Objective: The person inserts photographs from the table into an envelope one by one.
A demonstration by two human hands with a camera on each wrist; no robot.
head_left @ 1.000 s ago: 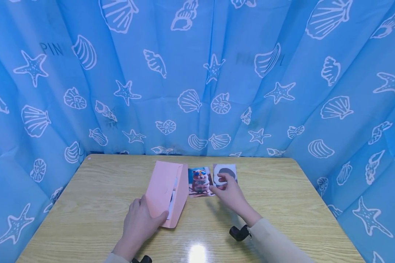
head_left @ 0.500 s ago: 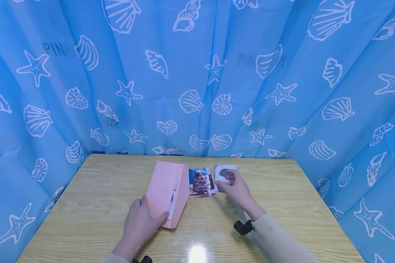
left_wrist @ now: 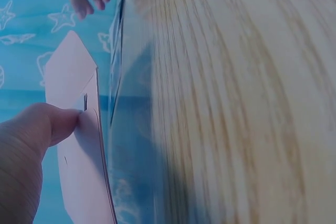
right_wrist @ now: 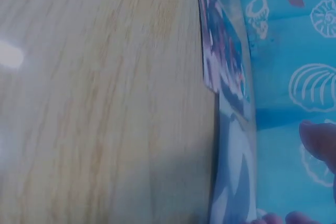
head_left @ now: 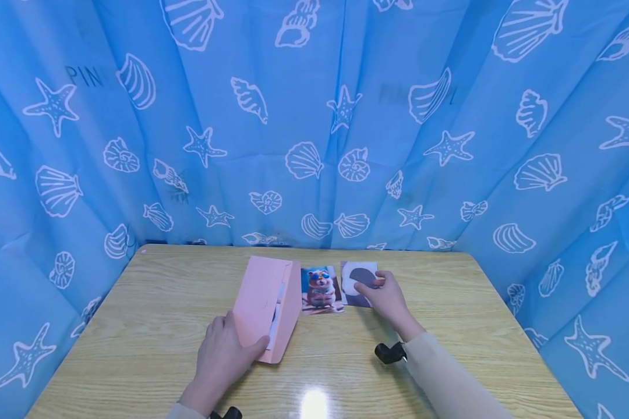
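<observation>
Your pink envelope (head_left: pixel 259 294) lies on the bench (head_left: pixel 152 314), open side toward the hamster card (head_left: pixel 321 290), presumably kept steady by your left hand (head_left: pixel 224 352) gripping its near end. Your right hand (head_left: pixel 392 299), thumb and fingers parted, hangs at the grey-and-white card (head_left: pixel 361 276); you can't tell whether it touches.

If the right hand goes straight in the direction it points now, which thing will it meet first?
Probably the white-and-grey card, below and just ahead of the right hand. The hand's height is hard to judge; a higher path could pass over it toward the curtain.
</observation>
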